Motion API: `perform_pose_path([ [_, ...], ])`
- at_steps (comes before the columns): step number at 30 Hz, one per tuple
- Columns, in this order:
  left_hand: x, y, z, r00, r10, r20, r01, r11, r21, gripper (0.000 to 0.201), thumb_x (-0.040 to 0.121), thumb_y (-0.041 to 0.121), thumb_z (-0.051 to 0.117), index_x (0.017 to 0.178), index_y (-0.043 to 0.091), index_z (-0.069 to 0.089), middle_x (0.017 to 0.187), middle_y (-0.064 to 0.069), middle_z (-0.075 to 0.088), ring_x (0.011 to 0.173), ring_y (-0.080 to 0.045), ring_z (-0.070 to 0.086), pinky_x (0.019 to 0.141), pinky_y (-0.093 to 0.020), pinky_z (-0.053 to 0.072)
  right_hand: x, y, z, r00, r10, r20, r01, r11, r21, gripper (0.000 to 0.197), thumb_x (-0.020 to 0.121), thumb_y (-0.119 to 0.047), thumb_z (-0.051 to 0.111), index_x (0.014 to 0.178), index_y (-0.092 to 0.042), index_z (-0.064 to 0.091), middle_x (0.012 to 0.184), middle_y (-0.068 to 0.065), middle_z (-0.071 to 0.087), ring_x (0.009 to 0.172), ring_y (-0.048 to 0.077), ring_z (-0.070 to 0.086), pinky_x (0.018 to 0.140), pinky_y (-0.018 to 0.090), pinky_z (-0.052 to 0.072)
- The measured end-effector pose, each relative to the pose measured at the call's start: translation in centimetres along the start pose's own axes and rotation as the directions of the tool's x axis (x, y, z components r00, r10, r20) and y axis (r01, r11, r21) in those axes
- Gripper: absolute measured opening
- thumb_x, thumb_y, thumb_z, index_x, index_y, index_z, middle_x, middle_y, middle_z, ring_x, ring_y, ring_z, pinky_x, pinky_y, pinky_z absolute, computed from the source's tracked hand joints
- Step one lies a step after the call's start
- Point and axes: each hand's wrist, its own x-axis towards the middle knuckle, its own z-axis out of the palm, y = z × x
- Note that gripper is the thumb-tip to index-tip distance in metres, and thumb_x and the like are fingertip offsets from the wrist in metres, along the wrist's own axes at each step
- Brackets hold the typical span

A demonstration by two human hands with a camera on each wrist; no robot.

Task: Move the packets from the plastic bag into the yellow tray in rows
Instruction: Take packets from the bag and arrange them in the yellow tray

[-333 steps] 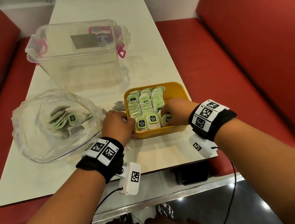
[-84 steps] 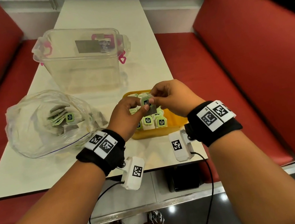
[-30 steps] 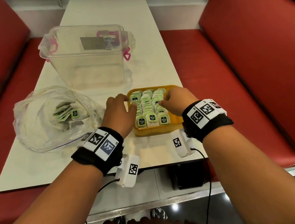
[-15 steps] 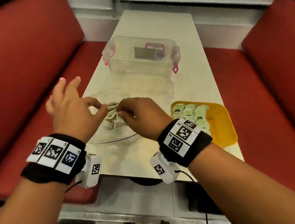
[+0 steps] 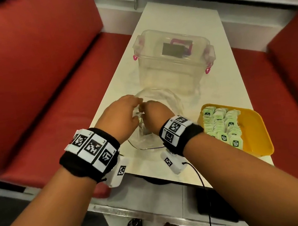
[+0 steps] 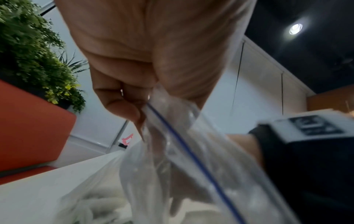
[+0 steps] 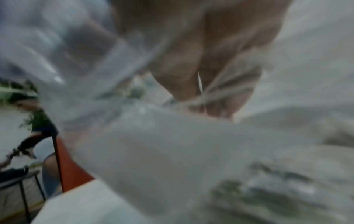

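Observation:
The clear plastic bag (image 5: 163, 99) lies on the white table between my hands. My left hand (image 5: 125, 112) pinches its blue-lined rim (image 6: 172, 136) and holds the mouth up. My right hand (image 5: 154, 116) reaches into the bag; its fingers (image 7: 210, 84) are curled among the plastic, too blurred to show whether they hold a packet. Blurred green-and-white packets (image 7: 258, 189) lie at the bag's bottom. To the right sits the yellow tray (image 5: 260, 136), with rows of green packets (image 5: 220, 122) filling its left part.
A clear lidded box (image 5: 173, 61) with pink latches stands just behind the bag. Red bench seats (image 5: 47, 87) flank the narrow table on both sides. The table's near edge runs just below my wrists.
My left hand, raised and spread half a second ago, has come down and pinched the bag's rim. My right hand has pushed further into the bag. A second ago both hands were at the tray.

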Motion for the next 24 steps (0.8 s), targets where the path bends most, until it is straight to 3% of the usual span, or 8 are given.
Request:
perform_pose_path([
  [2,-0.1,0.2,-0.3,0.999,0.046,0.020,-0.046,0.999,-0.010,0.046,0.083,0.008,0.057,0.126,0.024,0.059,0.127,0.002,0.058,0.078,-0.015,0.050,0.087,-0.036,0.048,0.6,-0.5,-0.1,0.997,-0.030,0.072,0.037,0.994,-0.101,0.038,0.086,-0.017,0.065,0.121,-0.008,0.055,0.124,0.009,0.058,0.114,0.023,0.056,0.090,0.026,0.040],
  [3,-0.1,0.3,-0.3,0.998,0.055,0.030,-0.054,0.998,-0.010,0.048,0.083,0.008,0.057,0.128,0.026,0.058,0.129,0.004,0.058,0.080,-0.016,0.053,0.087,-0.035,0.048,0.8,-0.7,-0.1,0.994,-0.023,0.107,0.036,0.992,-0.117,0.036,0.086,-0.015,0.065,0.120,-0.007,0.056,0.125,0.009,0.058,0.115,0.022,0.055,0.088,0.025,0.039],
  [5,-0.1,0.2,-0.2,0.998,0.051,0.043,-0.050,0.999,-0.015,0.053,0.082,0.009,0.058,0.132,0.026,0.055,0.135,0.005,0.055,0.099,-0.018,0.059,0.092,-0.034,0.047,1.3,-1.0,0.1,0.985,0.026,0.173,-0.010,0.995,-0.094,0.027,0.088,-0.012,0.063,0.114,-0.008,0.060,0.119,0.009,0.062,0.110,0.023,0.058,0.080,0.027,0.040],
  [8,-0.1,-0.1,0.0,0.997,0.057,0.056,-0.057,0.998,-0.009,0.056,0.081,0.009,0.057,0.135,0.025,0.054,0.136,0.005,0.054,0.118,-0.018,0.055,0.097,-0.035,0.045,1.6,-1.7,0.3,0.985,0.067,0.159,-0.057,0.996,-0.067,0.028,0.088,-0.011,0.061,0.116,-0.008,0.059,0.124,0.009,0.058,0.114,0.025,0.057,0.091,0.034,0.045],
  [11,-0.2,-0.3,-0.2,0.998,0.055,0.043,-0.055,0.998,-0.014,0.055,0.081,0.009,0.058,0.133,0.025,0.055,0.133,0.003,0.056,0.116,-0.019,0.056,0.094,-0.034,0.046,1.2,-2.0,-0.2,0.993,0.039,0.110,-0.032,0.997,-0.067,0.037,0.092,-0.013,0.056,0.128,-0.010,0.050,0.136,0.009,0.048,0.125,0.024,0.048,0.102,0.035,0.039],
  [14,-0.2,-0.4,-0.2,0.997,0.061,0.050,-0.060,0.998,-0.016,0.053,0.082,0.010,0.060,0.133,0.025,0.054,0.133,0.002,0.056,0.116,-0.018,0.055,0.095,-0.032,0.044,0.8,-2.2,-0.4,0.986,-0.005,0.169,0.037,0.981,-0.190,0.047,0.095,-0.020,0.052,0.139,-0.012,0.038,0.145,0.009,0.034,0.134,0.026,0.033,0.109,0.038,0.030],
  [18,0.0,-0.5,-0.2,0.997,0.051,0.065,-0.049,0.998,-0.028,0.055,0.083,0.011,0.059,0.135,0.026,0.053,0.133,0.001,0.055,0.116,-0.019,0.056,0.097,-0.037,0.045,1.6,-2.4,0.0,0.969,0.003,0.248,0.049,0.978,-0.201,0.042,0.095,-0.019,0.048,0.136,-0.014,0.041,0.142,0.008,0.038,0.132,0.026,0.034,0.110,0.041,0.031],
  [24,0.2,-0.3,-0.2,0.996,0.064,0.068,-0.062,0.997,-0.039,0.054,0.084,0.010,0.058,0.136,0.025,0.051,0.136,0.002,0.053,0.113,-0.018,0.057,0.096,-0.033,0.045,2.5,-1.9,0.7,0.978,0.023,0.206,0.027,0.972,-0.235,0.029,0.095,-0.021,0.045,0.123,-0.014,0.051,0.132,0.008,0.049,0.126,0.025,0.042,0.107,0.038,0.033],
])
